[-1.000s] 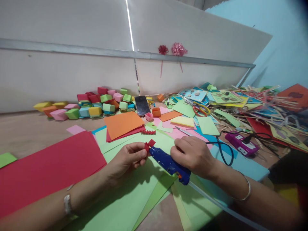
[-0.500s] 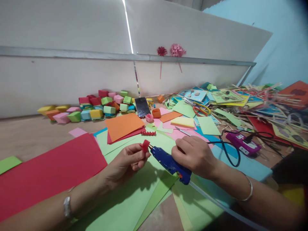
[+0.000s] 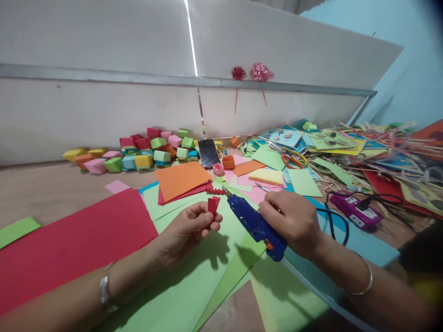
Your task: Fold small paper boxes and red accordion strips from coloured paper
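Note:
Pinched in the fingers of my left hand (image 3: pixel 192 226) is a small folded red paper piece (image 3: pixel 212 206), held up over green paper sheets (image 3: pixel 194 272). My right hand (image 3: pixel 294 216) is wrapped round a blue hot glue gun (image 3: pixel 254 221), and a silver blade or pen-like tip shows beside its fingers. The glue gun's metal nozzle points up and left, a little apart from the red piece. A long translucent glue stick (image 3: pixel 311 293) trails from its back end. Just behind the nozzle lies a zigzag-folded red paper strip (image 3: pixel 214 191).
Red card (image 3: pixel 79 249) covers the left side. Folded paper boxes (image 3: pixel 138 154), a phone (image 3: pixel 208 153) and orange paper (image 3: pixel 183 180) lie behind. Scissors (image 3: pixel 294 159) rest among papers at back right. A purple power strip (image 3: pixel 356 210) with a black cord sits at right.
The glue gun's nozzle has drawn away from the red paper piece, up and to the right. My left hand has turned the piece more upright. The view has shifted slightly.

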{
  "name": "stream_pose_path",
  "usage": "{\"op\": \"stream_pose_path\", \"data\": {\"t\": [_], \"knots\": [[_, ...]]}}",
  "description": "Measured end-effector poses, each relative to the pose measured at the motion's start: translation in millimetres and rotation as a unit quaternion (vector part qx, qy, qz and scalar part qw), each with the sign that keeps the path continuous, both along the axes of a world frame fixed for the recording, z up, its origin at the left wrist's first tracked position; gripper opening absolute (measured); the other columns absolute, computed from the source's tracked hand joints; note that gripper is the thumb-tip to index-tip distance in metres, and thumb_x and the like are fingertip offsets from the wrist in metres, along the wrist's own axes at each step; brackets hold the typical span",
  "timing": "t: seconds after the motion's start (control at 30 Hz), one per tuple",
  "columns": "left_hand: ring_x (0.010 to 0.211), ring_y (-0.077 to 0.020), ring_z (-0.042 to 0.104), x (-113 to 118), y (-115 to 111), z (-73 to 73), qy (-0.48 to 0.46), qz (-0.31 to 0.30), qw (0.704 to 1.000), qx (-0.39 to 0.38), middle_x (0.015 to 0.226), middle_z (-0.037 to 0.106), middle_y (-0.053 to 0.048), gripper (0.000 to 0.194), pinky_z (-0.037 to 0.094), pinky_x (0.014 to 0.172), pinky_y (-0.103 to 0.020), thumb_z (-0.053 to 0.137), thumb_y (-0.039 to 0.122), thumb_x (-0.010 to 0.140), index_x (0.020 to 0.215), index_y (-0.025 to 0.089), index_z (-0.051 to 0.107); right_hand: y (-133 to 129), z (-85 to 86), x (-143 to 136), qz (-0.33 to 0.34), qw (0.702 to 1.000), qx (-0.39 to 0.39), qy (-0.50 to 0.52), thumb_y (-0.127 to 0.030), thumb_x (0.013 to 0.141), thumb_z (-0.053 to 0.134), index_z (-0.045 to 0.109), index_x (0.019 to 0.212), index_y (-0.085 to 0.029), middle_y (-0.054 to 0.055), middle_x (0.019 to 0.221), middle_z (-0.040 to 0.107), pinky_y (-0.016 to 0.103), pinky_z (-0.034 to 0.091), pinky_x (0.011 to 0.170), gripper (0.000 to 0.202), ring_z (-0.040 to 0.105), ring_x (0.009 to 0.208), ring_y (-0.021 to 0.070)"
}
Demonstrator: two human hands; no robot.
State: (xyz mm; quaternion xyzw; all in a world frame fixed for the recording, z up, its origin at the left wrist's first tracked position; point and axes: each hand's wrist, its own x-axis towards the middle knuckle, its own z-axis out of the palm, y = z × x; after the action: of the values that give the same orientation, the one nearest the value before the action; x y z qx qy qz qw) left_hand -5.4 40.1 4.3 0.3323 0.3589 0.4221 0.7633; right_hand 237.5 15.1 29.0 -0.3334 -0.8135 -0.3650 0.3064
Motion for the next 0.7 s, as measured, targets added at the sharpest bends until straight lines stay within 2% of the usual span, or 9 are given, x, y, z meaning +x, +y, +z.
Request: {"op": "stream_pose_path", "data": {"t": [0.17, 0.33, 0.57, 0.7], "knots": [[0.053, -0.0091, 0.069, 0.0, -1.1, 1.1, -0.014, 0.001, 1.0, -0.004, 0.066, 0.074, -0.002, 0.036, 0.055, 0.045, -0.009, 0.095, 0.02, 0.05, 0.074, 0.014, 0.069, 1.5, -0.4, -1.4, 0.03, 0.999, -0.008, -0.031, -0.008, 0.093, 0.048, 0.061, 0.074, -0.017, 0.001, 0.063, 0.053, 0.029, 0.032, 0.058, 0.025, 0.041, 0.062, 0.0135], [0.05, -0.0073, 0.066, -0.3, -0.1, 0.4, 0.013, 0.021, 0.999, -0.033, 0.065, 0.074, -0.003, 0.042, 0.053, 0.046, -0.008, 0.098, 0.023, 0.041, 0.074, 0.012, 0.075, 0.6, -1.0, -3.0, 0.041, 0.998, 0.01, -0.037, -0.006, 0.09, 0.052, 0.061, 0.073, -0.018, 0.0, 0.061, 0.052, 0.03, 0.029, 0.057, 0.022, 0.039, 0.061, 0.0135], [0.034, 0.0008, 0.04, -0.2, -0.3, 0.0, 0.04, -0.025, 0.998, 0.032, 0.044, 0.055, 0.004, 0.032, 0.033, 0.034, -0.006, 0.091, 0.037, 0.058, 0.064, 0.012, 0.072, -2.0, -0.4, -4.0, 0.058, 0.997, 0.001, -0.055, -0.007, 0.089, 0.054, 0.061, 0.075, -0.018, -0.001, 0.062, 0.052, 0.029, 0.029, 0.058, 0.019, 0.042, 0.063, 0.0132], [0.034, 0.0018, 0.034, -2.0, -2.6, -1.9, 0.05, -0.044, 0.997, 0.032, 0.047, 0.056, 0.003, 0.036, 0.025, 0.032, -0.008, 0.092, 0.041, 0.055, 0.065, 0.012, 0.073, -0.6, -1.4, -4.4, 0.037, 0.998, 0.008, -0.049, -0.006, 0.089, 0.053, 0.061, 0.075, -0.018, -0.001, 0.062, 0.053, 0.029, 0.03, 0.059, 0.02, 0.042, 0.063, 0.0135]]}}
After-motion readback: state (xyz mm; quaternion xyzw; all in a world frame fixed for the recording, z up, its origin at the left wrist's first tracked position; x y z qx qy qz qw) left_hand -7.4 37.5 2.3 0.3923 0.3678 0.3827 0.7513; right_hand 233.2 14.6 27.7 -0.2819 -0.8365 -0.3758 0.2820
